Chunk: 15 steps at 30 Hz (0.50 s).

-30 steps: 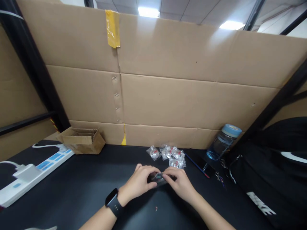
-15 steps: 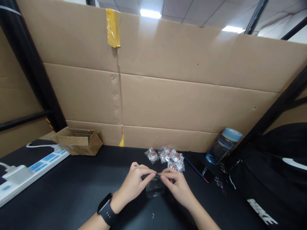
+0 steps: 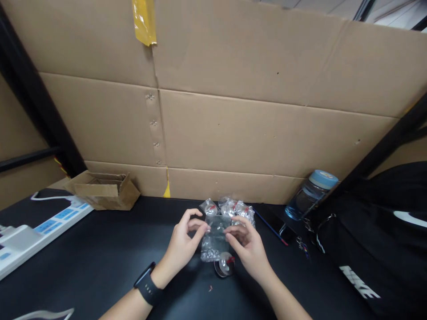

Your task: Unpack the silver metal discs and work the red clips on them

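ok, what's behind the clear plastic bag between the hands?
Past the clear plastic bag: round items in clear wrappers, red marks visible, then the cardboard panel. Through the film it's too murky to tell; what the right hand covers can't be seen.

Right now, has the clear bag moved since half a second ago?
Yes: against the lower yellow tape, the clear bag is higher in view, nearer the wrapped packets.

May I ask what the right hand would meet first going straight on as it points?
The right hand would first meet the clear bag it is touching; beyond that, probably the leftmost small packet, though depth is unclear.
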Motion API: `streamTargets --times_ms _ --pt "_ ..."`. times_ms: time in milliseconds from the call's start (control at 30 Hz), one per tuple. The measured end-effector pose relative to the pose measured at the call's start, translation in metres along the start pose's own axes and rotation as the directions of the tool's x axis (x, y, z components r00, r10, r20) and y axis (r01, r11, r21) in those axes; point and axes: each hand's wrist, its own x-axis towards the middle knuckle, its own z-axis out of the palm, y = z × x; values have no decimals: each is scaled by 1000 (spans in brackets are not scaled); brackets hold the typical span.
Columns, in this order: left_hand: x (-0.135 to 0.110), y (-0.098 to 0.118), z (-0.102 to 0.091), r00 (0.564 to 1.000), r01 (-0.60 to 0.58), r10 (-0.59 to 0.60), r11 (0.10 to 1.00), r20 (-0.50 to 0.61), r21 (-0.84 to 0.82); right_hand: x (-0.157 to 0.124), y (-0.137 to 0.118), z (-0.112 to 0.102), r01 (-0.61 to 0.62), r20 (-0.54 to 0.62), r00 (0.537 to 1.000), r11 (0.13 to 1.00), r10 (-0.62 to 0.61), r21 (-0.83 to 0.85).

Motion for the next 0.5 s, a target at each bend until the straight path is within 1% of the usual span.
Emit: streamTargets --times_ms 100,200,300,400,500 --pt "0 0 1 1000 -5 4 999 -23 -34 -2 1 5 -16 8 1000 994 15 105" --pt "1 -2 1 998 21 -23 999 -57 -25 -3 2 6 12 23 1000 992 -15 125" --pt "2 -3 1 996 63 -68 996 -66 -68 -3 0 3 83 37 996 997 -83 5" --pt "2 -1 1 996 83 -85 987 -15 -136 -2 -5 0 153 93 986 980 -141 -130" --pt "3 2 0 997 59 -51 986 53 -156 -2 -6 0 116 101 989 988 -106 -105"
